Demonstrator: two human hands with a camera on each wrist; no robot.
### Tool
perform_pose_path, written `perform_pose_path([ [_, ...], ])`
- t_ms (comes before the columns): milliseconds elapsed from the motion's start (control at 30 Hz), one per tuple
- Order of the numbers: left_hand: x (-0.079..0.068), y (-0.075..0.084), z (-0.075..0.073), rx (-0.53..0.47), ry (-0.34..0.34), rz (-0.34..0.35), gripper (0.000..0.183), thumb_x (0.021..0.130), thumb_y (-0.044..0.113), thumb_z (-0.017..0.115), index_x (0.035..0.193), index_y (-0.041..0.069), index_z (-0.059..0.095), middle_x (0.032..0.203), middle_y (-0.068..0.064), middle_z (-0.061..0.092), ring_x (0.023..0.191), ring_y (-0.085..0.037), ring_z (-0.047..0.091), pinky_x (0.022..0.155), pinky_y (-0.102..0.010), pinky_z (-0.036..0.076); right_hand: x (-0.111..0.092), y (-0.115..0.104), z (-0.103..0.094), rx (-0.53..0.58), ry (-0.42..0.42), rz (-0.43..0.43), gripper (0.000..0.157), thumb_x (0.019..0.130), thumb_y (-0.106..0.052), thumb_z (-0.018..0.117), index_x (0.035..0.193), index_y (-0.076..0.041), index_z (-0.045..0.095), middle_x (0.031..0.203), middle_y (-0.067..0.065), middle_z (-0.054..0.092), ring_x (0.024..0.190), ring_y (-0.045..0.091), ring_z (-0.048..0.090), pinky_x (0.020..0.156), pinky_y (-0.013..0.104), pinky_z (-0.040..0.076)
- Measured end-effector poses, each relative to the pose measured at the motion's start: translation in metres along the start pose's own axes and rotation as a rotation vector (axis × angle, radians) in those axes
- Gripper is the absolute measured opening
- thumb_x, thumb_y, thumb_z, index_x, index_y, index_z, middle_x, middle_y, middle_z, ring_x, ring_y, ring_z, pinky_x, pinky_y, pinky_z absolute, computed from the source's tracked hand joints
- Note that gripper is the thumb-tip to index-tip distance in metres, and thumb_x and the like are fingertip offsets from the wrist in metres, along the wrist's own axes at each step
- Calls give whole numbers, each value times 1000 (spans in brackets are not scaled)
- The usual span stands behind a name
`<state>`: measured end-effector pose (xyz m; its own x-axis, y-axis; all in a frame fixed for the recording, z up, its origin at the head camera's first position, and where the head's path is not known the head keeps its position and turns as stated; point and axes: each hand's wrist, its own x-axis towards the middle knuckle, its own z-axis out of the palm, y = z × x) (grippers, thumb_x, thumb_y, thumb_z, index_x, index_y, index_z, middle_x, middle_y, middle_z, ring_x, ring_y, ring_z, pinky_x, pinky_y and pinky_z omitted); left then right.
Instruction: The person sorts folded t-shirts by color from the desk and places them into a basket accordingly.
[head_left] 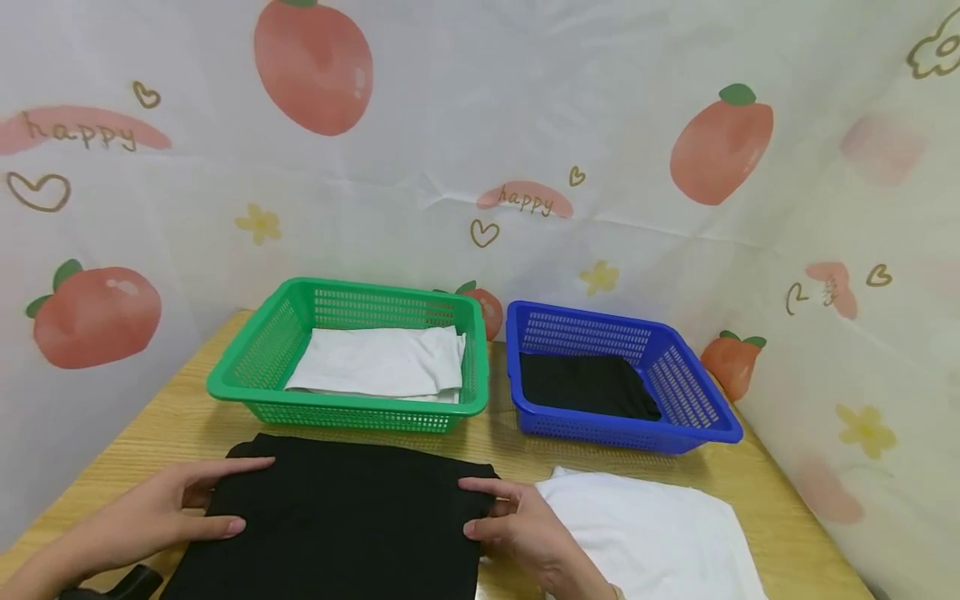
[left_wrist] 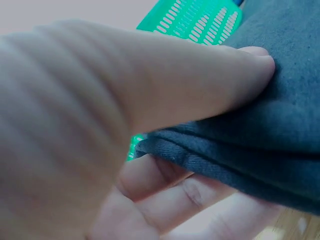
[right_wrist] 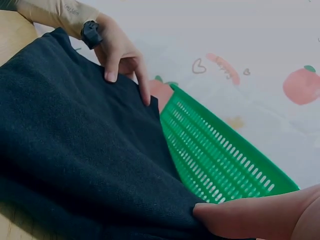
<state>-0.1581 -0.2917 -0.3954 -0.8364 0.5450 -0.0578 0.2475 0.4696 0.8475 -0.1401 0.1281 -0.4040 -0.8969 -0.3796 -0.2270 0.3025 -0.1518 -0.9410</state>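
A folded black cloth point(head_left: 352, 517), perhaps a garment, lies at the front of the table below the green basket. My left hand point(head_left: 161, 512) grips its left side; in the left wrist view the thumb point(left_wrist: 240, 75) presses on top while the other fingers curl beneath the folded layers. On the opposite side my right hand point(head_left: 525, 525) pinches the cloth's right edge. The right wrist view shows that thumb point(right_wrist: 240, 212) on the dark fabric point(right_wrist: 90, 125), and the left hand point(right_wrist: 122, 57) across from it. The right hand's other fingers are mostly hidden there.
Behind the cloth stands a green basket point(head_left: 345, 402) holding folded white cloth point(head_left: 382, 360). A blue basket point(head_left: 622, 422) to its right holds folded black cloth point(head_left: 585, 385). White cloth point(head_left: 660, 533) lies at the front right of the wooden table point(head_left: 810, 542). A printed curtain point(head_left: 465, 100) hangs behind.
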Motion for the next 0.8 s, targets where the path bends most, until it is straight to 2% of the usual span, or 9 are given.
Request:
perform_pose_path([
  [67, 1, 1, 1, 32, 18, -3, 59, 82, 27, 65, 136, 18, 40, 105, -3, 59, 70, -15, 58, 60, -25, 46, -1, 0, -1, 2, 4, 4, 55, 71, 12, 64, 124, 1, 52, 100, 24, 60, 92, 29, 59, 72, 38, 49],
  [133, 1, 2, 2, 43, 26, -6, 59, 82, 27, 65, 135, 19, 42, 103, -1, 60, 68, -14, 58, 59, -25, 46, -1, 1, -1, 7, 5, 7, 55, 72, 11, 64, 124, 1, 51, 101, 23, 60, 93, 29, 59, 72, 38, 49],
  [267, -1, 4, 2, 34, 40, -16, 58, 82, 28, 65, 134, 19, 42, 110, -6, 58, 75, -15, 59, 64, -25, 47, 2, 4, 1, 1, 11, -1, 53, 73, 9, 64, 124, 0, 52, 103, 22, 59, 92, 29, 59, 71, 38, 50],
  [333, -2, 5, 2, 26, 49, -15, 59, 81, 28, 65, 135, 18, 42, 120, -11, 52, 81, -17, 60, 68, -26, 48, 3, 5, 2, -10, 19, -10, 53, 73, 9, 65, 123, -1, 52, 102, 22, 60, 91, 29, 60, 70, 38, 50],
  [500, -4, 11, 3, 17, 63, -3, 59, 80, 28, 66, 134, 19, 42, 123, -15, 49, 88, -16, 60, 69, -26, 49, 3, 3, 2, -56, 49, -30, 54, 70, 9, 67, 121, -2, 55, 96, 21, 61, 88, 28, 60, 68, 35, 50],
  [600, -7, 19, 3, 33, 82, 7, 58, 81, 28, 66, 133, 21, 43, 127, -16, 44, 94, -11, 58, 71, -25, 48, -1, -4, 2, -89, 54, -36, 53, 70, 6, 69, 120, -4, 57, 98, 19, 62, 88, 27, 61, 68, 34, 50],
  [700, -11, 31, 4, 51, 121, 16, 56, 81, 27, 66, 132, 22, 45, 130, -13, 40, 93, -10, 56, 66, -25, 48, -7, -16, 0, -137, 33, -57, 52, 70, 3, 70, 120, -6, 57, 102, 17, 61, 90, 28, 60, 70, 34, 49],
  [767, -13, 40, 7, 58, 149, 13, 56, 80, 27, 67, 132, 25, 45, 112, -5, 49, 81, -4, 54, 60, -23, 46, -12, -25, -3, -169, 10, -78, 51, 71, 2, 70, 120, -6, 57, 105, 18, 60, 92, 29, 59, 74, 35, 49],
  [800, -13, 44, 9, 53, 159, 34, 56, 80, 26, 67, 131, 24, 45, 110, -3, 49, 78, -7, 53, 58, -24, 46, -15, -31, -6, -194, 2, -87, 51, 72, 1, 71, 120, -7, 57, 105, 18, 60, 92, 29, 59, 74, 35, 49],
])
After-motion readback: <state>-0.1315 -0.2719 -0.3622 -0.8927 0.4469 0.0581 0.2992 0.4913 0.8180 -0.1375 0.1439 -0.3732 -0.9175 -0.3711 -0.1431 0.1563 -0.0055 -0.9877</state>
